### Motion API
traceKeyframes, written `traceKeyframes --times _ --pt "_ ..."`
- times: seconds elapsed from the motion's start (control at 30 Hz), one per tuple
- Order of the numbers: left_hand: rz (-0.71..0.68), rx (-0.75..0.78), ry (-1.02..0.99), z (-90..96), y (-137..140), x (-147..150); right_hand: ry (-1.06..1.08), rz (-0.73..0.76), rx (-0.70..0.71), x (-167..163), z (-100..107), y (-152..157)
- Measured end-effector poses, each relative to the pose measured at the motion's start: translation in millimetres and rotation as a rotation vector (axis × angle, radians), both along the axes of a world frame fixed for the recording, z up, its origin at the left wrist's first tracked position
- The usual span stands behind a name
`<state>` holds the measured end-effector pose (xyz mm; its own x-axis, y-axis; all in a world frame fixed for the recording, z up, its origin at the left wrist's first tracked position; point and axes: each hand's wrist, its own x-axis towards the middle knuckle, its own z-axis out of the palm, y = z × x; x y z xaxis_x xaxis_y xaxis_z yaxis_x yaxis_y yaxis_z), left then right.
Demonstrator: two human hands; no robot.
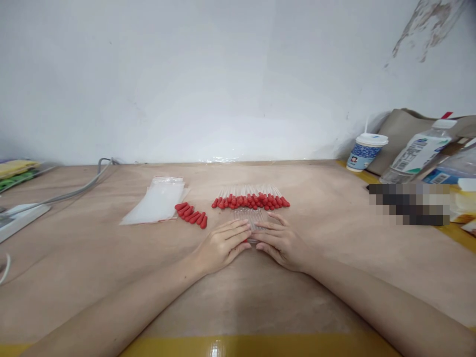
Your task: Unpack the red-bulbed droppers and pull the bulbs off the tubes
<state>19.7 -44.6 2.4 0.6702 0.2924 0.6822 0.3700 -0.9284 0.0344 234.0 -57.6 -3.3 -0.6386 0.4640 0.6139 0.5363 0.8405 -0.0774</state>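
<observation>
My left hand (227, 242) is closed, and a bit of a red rubber bulb shows between its thumb and fingers. A clear glass tube (254, 241) lies crosswise between my two hands, its left end at the bulb. My right hand (284, 242) pinches the tube's other end between thumb and forefinger, mostly hidden, with the remaining fingers stretched over loose glass tubes (248, 214). Just beyond these lies a row of glass droppers with red bulbs (256, 200), tips toward the wall. Several loose red bulbs (191, 214) sit left of the row.
Clear plastic zip bags (158, 201) are stacked at the left. A grey cable (87, 186) runs to a white power strip (26, 218). On the right stand a paper cup (366, 152), a plastic bottle (418, 153) and a beige bag (394, 131). A wall closes off the back.
</observation>
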Motion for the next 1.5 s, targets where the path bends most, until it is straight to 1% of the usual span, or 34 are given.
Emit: traceKeyframes --times 0.17,0.3,0.6,0.77,0.83,0.87,0.93,1.0,1.03,1.13,1.2,1.23,1.27,1.33,1.4,1.5 --pt "-0.045 0.026 0.044 2.5 -1.4 0.2 0.069 0.066 0.046 -1.6 -2.6 -0.1" --pt "-0.051 0.033 0.074 4.8 -2.3 -0.7 0.083 0.108 0.09 -1.9 -2.5 -1.9" --pt "-0.051 -0.046 0.061 7.2 -4.7 -5.0 0.065 0.11 0.141 1.1 -2.4 -2.9" --pt "-0.063 -0.049 0.066 3.3 -4.6 -10.6 0.052 0.112 0.142 7.4 -1.0 -5.4" --pt "-0.042 -0.048 0.036 2.9 -4.1 -15.5 0.077 0.087 0.132 14.0 0.0 -3.8" --pt "-0.012 -0.049 0.013 3.8 -3.5 -18.8 0.098 0.056 0.123 17.7 0.5 -2.0" --pt "0.085 -0.033 -0.039 8.3 -0.5 -26.9 0.127 -0.056 0.093 24.3 1.3 3.0" --pt "0.24 -0.025 -0.083 16.7 6.4 -37.4 0.122 -0.205 0.066 27.9 1.3 8.5" --pt "0.343 -0.041 -0.102 21.9 11.7 -43.8 0.114 -0.276 0.055 28.3 1.0 10.8" --pt "0.696 -0.185 -0.171 38.1 34.5 -68.4 0.092 -0.406 0.007 25.8 -0.9 15.2" --pt "0.837 -0.321 -0.176 45.6 52.1 -87.7 0.096 -0.442 -0.031 23.0 -2.1 16.3" --pt "0.883 -0.405 -0.167 47.7 60.0 -97.0 0.104 -0.455 -0.045 21.7 -2.4 16.5" --pt "0.897 -0.502 -0.161 48.6 66.6 -105.4 0.116 -0.465 -0.057 20.3 -2.6 16.6" --pt "0.856 -0.63 -0.165 47.9 75.3 -118.1 0.142 -0.484 -0.071 17.6 -2.3 16.6" --pt "0.831 -0.7 -0.166 45.3 78.1 -124.3 0.157 -0.498 -0.085 14.8 -1.5 16.0" --pt "0.868 -0.742 -0.155 41.5 77.2 -125.4 0.15 -0.486 -0.097 11.2 0.0 14.3"
